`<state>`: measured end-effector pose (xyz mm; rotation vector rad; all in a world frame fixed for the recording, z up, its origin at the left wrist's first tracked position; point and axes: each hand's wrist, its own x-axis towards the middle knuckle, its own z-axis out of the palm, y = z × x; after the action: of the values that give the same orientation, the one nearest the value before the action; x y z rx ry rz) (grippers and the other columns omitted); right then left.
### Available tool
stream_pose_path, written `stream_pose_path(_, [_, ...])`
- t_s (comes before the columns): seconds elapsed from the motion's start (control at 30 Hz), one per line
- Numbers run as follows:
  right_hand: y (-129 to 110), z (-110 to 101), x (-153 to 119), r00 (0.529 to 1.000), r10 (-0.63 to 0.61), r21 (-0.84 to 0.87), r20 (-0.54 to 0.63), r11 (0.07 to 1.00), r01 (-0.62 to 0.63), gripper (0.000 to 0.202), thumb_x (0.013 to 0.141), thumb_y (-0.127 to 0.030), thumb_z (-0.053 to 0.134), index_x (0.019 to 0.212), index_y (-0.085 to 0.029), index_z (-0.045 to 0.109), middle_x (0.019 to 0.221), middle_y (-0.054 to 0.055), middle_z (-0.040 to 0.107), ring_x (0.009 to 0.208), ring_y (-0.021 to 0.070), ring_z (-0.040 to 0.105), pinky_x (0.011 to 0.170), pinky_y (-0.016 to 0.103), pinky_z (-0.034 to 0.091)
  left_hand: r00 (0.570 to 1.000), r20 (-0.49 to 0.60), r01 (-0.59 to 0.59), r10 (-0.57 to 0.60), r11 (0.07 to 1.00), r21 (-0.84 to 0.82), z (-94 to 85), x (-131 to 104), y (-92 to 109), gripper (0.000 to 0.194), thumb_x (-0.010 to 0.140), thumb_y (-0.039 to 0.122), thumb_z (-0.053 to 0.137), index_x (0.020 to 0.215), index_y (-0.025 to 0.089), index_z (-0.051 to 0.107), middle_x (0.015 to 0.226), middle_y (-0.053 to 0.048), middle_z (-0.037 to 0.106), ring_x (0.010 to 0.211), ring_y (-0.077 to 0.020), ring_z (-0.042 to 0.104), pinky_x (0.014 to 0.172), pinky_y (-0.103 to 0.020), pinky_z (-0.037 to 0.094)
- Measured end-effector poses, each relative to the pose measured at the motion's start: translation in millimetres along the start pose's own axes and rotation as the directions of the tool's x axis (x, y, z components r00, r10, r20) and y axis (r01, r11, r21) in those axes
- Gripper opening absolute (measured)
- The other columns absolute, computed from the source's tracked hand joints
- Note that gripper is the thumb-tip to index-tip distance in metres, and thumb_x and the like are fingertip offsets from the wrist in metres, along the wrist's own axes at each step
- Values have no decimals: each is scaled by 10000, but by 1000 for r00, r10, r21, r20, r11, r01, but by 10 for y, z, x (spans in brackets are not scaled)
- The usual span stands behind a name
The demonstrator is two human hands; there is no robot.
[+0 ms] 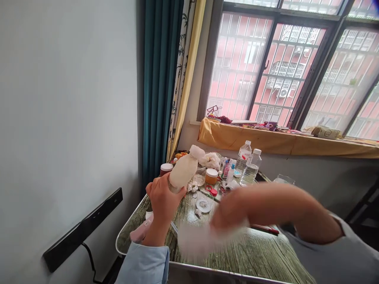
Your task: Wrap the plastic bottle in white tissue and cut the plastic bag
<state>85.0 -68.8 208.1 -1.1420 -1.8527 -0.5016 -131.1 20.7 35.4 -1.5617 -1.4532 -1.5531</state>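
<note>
My left hand [164,199] is wrapped round the lower part of a cream-coloured bottle-shaped piece [184,171], which tilts up to the right and has a pale, lumpy top. My right hand [229,209] is smeared by motion, low over the table's front part. From its fingers hangs a blurred, thin white sheet [195,240], perhaps a tissue. Beyond the hands lie a small clear dish [203,204] and a red round lid or tape [213,192]. An orange jar with a white lid [211,176] stands behind them.
The wood-patterned table [251,252] has a pale raised rim. Two clear plastic bottles [250,167] stand at the back right, near small tubes [227,169]. A darker jar [166,169] is at the back left. A pink item [142,230] lies beside my left forearm.
</note>
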Motion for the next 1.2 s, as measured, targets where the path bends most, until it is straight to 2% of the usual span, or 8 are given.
stream_pose_path(0.03, [14,19,-88,974,-127,114,190,988,106,159,750,-188,640,608,-256,668,590,-101,661,592,53,638,578,132,469,1000,-3,4,-4,1000,-5,-4,-1,0,438,628,319,734,995,156,560,835,-75,651,830,-271,608,811,-397,384])
stream_pose_path(0.07, [49,42,-163,850,-336,312,407,925,216,148,765,-143,616,725,-254,707,689,-70,696,656,68,651,612,139,483,1000,-7,4,-4,1000,-10,-7,-2,0,441,629,313,735,1001,157,557,840,-72,650,830,-266,608,818,-395,384])
stream_pose_path(0.1, [101,69,-222,746,-431,423,508,879,220,198,796,-111,566,816,-238,715,788,-28,713,733,92,657,672,172,497,1000,-13,-1,0,1000,-16,-9,-3,1,442,633,310,733,1007,157,554,844,-70,650,828,-261,609,823,-392,385])
stream_pose_path(0.13, [161,103,-263,722,-436,438,537,876,202,236,805,-82,516,843,-214,708,825,9,711,762,121,653,699,212,500,1000,-18,-8,8,1000,-22,-11,-3,1,441,637,310,732,1009,157,551,844,-68,649,824,-257,610,826,-390,387])
stream_pose_path(0.23, [295,229,-299,876,-170,182,451,979,96,336,726,-29,441,914,-178,676,837,56,693,739,184,625,663,287,461,999,-30,-45,44,998,-34,-7,-1,2,445,633,324,734,1000,155,547,839,-68,648,816,-257,614,827,-392,392])
stream_pose_path(0.3, [299,317,-283,918,-83,83,388,995,54,530,672,-25,435,1144,-189,611,889,59,693,733,194,608,637,284,427,997,-38,-72,71,997,-37,-2,0,2,449,627,325,735,997,156,544,842,-73,653,813,-260,618,828,-397,392])
stream_pose_path(0.5, [153,467,-236,870,-90,80,485,995,58,861,664,-33,442,1478,-195,213,741,13,673,580,155,527,549,248,323,991,-62,-120,118,992,-33,4,3,6,475,600,294,742,1004,146,541,862,-90,665,827,-276,624,834,-410,385])
stream_pose_path(1.2, [145,593,-321,858,-93,123,505,992,35,939,643,-29,503,1491,-253,165,775,21,666,632,171,523,546,247,290,988,-51,-145,143,988,-52,-24,7,10,511,553,254,767,994,133,539,861,-91,668,809,-275,629,826,-406,388])
